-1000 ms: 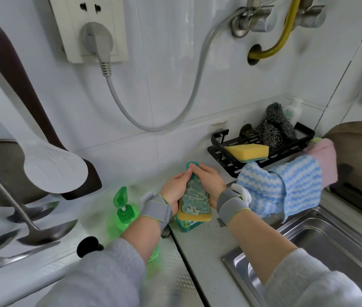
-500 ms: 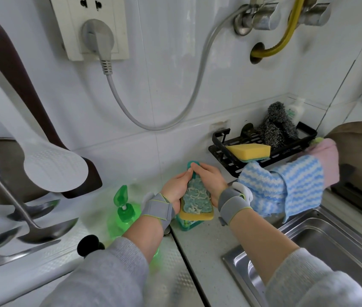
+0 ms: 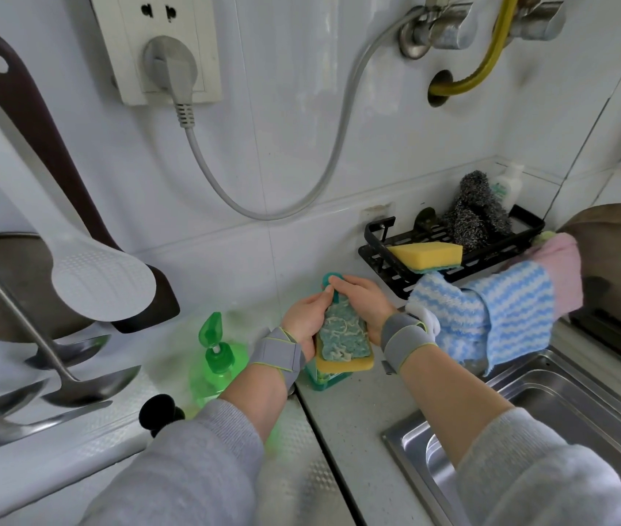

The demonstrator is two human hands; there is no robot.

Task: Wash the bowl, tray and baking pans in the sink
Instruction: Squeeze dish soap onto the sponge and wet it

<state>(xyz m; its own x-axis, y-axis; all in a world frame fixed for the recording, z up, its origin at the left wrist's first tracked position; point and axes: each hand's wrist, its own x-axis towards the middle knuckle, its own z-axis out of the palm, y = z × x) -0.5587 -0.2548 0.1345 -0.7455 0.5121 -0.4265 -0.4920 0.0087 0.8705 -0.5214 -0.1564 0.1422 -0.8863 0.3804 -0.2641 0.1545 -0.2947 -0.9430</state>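
We record both hands raised over the speckled grey countertop [image 3: 358, 423], just left of the stainless steel sink [image 3: 582, 404]. The left hand [image 3: 303, 322] holds a yellow sponge with a green scouring face [image 3: 343, 345], its fingers curled round the sponge's left edge; pale streaks of detergent lie across the green face. The right hand [image 3: 364, 301] is closed round a teal plastic bottle [image 3: 333, 284] at its cap end, the thumb and forefinger pinching near the round cap; the bottle's lower part shows beneath the sponge. Both wrists carry grey straps.

The visible corner of the sink holds no bowl, tray or baking pan; we cannot tell where these items are, as none appears in view.

A translucent green pump bottle [image 3: 218, 358] stands just left of the left wrist. A black wall-mounted rack [image 3: 381, 256] holds a second yellow sponge [image 3: 428, 256], a steel wool scourer [image 3: 472, 210] and a small white bottle [image 3: 508, 184]. A blue-and-white striped cloth [image 3: 506, 317] hangs from the rack, touching the right wrist strap. A white slotted rice paddle [image 3: 100, 282] and metal ladles [image 3: 73, 373] hang at left.
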